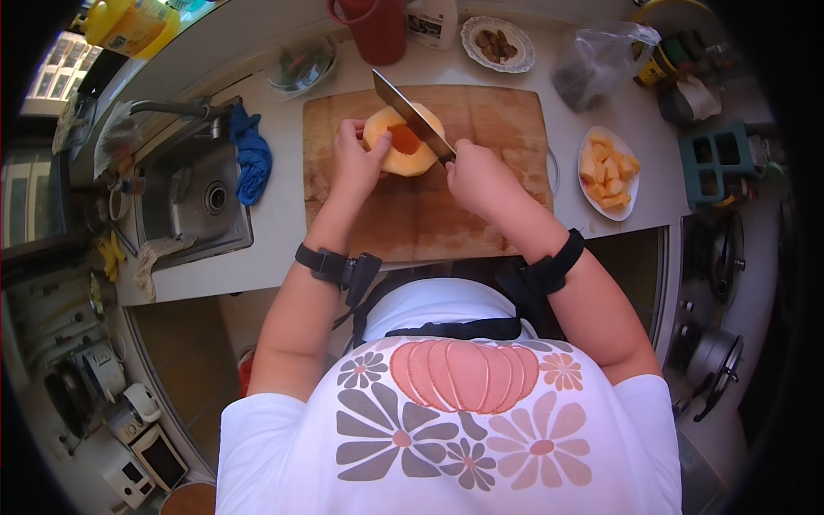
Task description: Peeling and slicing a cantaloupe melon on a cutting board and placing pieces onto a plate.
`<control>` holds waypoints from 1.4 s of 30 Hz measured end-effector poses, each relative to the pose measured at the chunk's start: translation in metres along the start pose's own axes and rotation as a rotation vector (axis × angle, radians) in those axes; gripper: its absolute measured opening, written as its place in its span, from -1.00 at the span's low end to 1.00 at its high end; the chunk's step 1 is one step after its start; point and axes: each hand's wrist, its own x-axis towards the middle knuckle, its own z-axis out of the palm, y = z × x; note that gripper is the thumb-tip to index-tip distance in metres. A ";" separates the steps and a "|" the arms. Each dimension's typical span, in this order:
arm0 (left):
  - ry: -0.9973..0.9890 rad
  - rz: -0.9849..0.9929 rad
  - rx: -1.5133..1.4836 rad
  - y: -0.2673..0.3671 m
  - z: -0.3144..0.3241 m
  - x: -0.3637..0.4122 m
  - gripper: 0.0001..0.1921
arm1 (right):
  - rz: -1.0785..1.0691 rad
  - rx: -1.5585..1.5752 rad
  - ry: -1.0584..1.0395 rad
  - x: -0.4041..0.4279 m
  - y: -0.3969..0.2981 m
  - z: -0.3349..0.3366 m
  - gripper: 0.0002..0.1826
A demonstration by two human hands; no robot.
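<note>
On a wooden cutting board (425, 219) lies a peeled piece of orange melon or pumpkin (380, 132) with a hollow, darker orange centre. My left hand (357, 158) grips its left side, the thumb near the hollow. In my right hand (479, 174) is the handle of a kitchen cleaver (409, 112). The blade slants across the right part of the piece; whether it has cut in, I cannot tell. To the right of the board, an oval white plate (633, 205) holds several cut orange chunks (604, 168).
Left of the board are a metal sink (170, 215) and a blue cloth (252, 154). Behind it stand a covered bowl (301, 67), a red pitcher (376, 32), a white bottle (432, 22) and a patterned plate (529, 51) of brown pieces. A plastic bag (595, 61) and a teal rack (714, 164) are at right.
</note>
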 end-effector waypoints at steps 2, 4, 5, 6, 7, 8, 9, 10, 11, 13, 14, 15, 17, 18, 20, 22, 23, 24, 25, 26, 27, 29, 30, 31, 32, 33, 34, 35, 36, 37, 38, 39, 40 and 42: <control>-0.043 -0.081 -0.050 0.006 -0.002 0.003 -0.53 | 0.017 -0.047 -0.072 0.012 -0.002 -0.001 -0.85; -0.043 0.043 0.094 -0.014 -0.001 0.005 -0.51 | 0.142 -0.053 -0.239 0.025 -0.012 0.002 -0.83; -0.045 0.168 0.237 -0.024 0.000 0.008 -0.50 | 0.270 -0.059 -0.406 0.028 -0.014 0.003 -0.80; -0.046 0.171 0.284 -0.023 0.003 0.005 -0.51 | 0.277 -0.056 -0.405 0.029 -0.008 0.007 -0.80; -0.048 0.172 0.283 -0.024 0.004 0.004 -0.51 | 0.293 0.006 -0.391 0.024 0.002 0.013 -0.82; 0.005 0.140 0.228 -0.025 0.005 0.004 -0.51 | 0.309 0.068 -0.379 0.019 0.011 0.020 -0.83; 0.053 0.110 0.171 -0.026 0.009 0.004 -0.50 | 0.314 0.067 -0.375 0.015 0.024 0.032 -0.83; 0.062 0.096 0.114 -0.032 0.003 0.008 -0.49 | 0.214 -0.005 -0.246 0.011 0.032 0.047 -0.83; 0.064 0.094 0.116 -0.038 -0.003 0.009 -0.49 | 0.113 -0.076 -0.116 0.010 0.041 0.058 -0.83; 0.026 0.021 -0.018 -0.043 -0.017 0.006 -0.45 | 0.124 -0.061 -0.143 0.010 0.038 0.055 -0.82; 0.028 0.019 -0.014 -0.046 -0.022 0.001 -0.45 | 0.106 -0.086 -0.157 0.010 0.040 0.055 -0.81; 0.028 -0.008 0.018 -0.046 -0.027 -0.005 -0.47 | 0.090 -0.109 -0.169 0.011 0.041 0.052 -0.78; 0.035 -0.069 0.081 -0.049 -0.035 -0.020 -0.50 | 0.180 0.044 -0.261 0.013 0.031 0.030 -0.77; 0.037 -0.071 0.086 -0.049 -0.037 -0.026 -0.50 | 0.272 0.195 -0.350 0.011 0.026 0.019 -0.75; 0.037 -0.094 0.025 -0.050 -0.036 -0.039 -0.51 | 0.211 0.212 -0.299 0.003 0.024 0.012 -0.73; 0.051 -0.086 0.075 -0.051 -0.035 -0.046 -0.50 | 0.151 0.192 -0.261 -0.007 0.012 -0.001 -0.70; 0.060 -0.076 0.122 -0.051 -0.036 -0.048 -0.50 | 0.148 0.193 -0.263 -0.010 0.011 0.001 -0.70; 0.062 -0.075 0.122 -0.051 -0.036 -0.048 -0.50 | 0.045 0.150 -0.192 -0.015 0.010 0.001 -0.70; 0.052 -0.057 0.187 -0.050 -0.036 -0.047 -0.45 | -0.057 0.108 -0.120 -0.019 0.008 0.001 -0.70; 0.042 -0.040 0.252 -0.049 -0.036 -0.047 -0.40 | -0.059 0.106 -0.120 -0.024 0.003 -0.001 -0.70; 0.044 -0.040 0.252 -0.044 -0.035 -0.049 -0.40 | -0.072 0.135 -0.090 -0.029 -0.005 -0.004 -0.72; -0.013 -0.116 0.381 -0.023 -0.029 -0.056 -0.28 | -0.082 0.161 -0.060 -0.033 -0.011 -0.002 -0.73; -0.011 -0.118 0.380 -0.012 -0.027 -0.062 -0.28 | -0.081 0.176 -0.031 -0.034 -0.012 0.000 -0.75; -0.070 -0.211 0.359 -0.001 -0.024 -0.069 -0.27 | -0.077 0.192 0.001 -0.035 -0.012 0.001 -0.76; -0.129 -0.304 0.338 0.004 -0.022 -0.072 -0.24 | -0.075 0.191 0.001 -0.036 -0.012 0.001 -0.76; -0.127 -0.306 0.337 0.003 -0.021 -0.074 -0.24 | -0.037 0.201 -0.015 -0.038 -0.012 0.001 -0.76; -0.165 -0.357 0.255 0.000 -0.019 -0.075 -0.26 | 0.001 0.212 -0.031 -0.039 -0.013 0.001 -0.77; -0.204 -0.407 0.173 -0.002 -0.019 -0.075 -0.27 | 0.001 0.212 -0.033 -0.040 -0.013 0.002 -0.77; -0.205 -0.412 0.172 -0.004 -0.018 -0.074 -0.27 | 0.020 0.200 -0.082 -0.043 -0.012 0.002 -0.69; -0.244 -0.485 0.106 -0.006 -0.017 -0.073 -0.29 | 0.040 0.189 -0.132 -0.045 -0.011 0.003 -0.61; -0.283 -0.558 0.040 -0.008 -0.017 -0.073 -0.31 | 0.042 0.188 -0.137 -0.048 -0.009 0.007 -0.61; -0.286 -0.560 0.040 -0.009 -0.015 -0.073 -0.31 | -0.013 0.087 -0.122 -0.050 -0.007 0.011 -0.64; -0.289 -0.553 0.049 -0.009 -0.014 -0.073 -0.32 | -0.068 -0.014 -0.107 -0.052 -0.005 0.014 -0.68; -0.292 -0.550 0.059 -0.011 -0.013 -0.073 -0.34 | -0.078 -0.071 -0.123 -0.054 -0.004 0.017 -0.73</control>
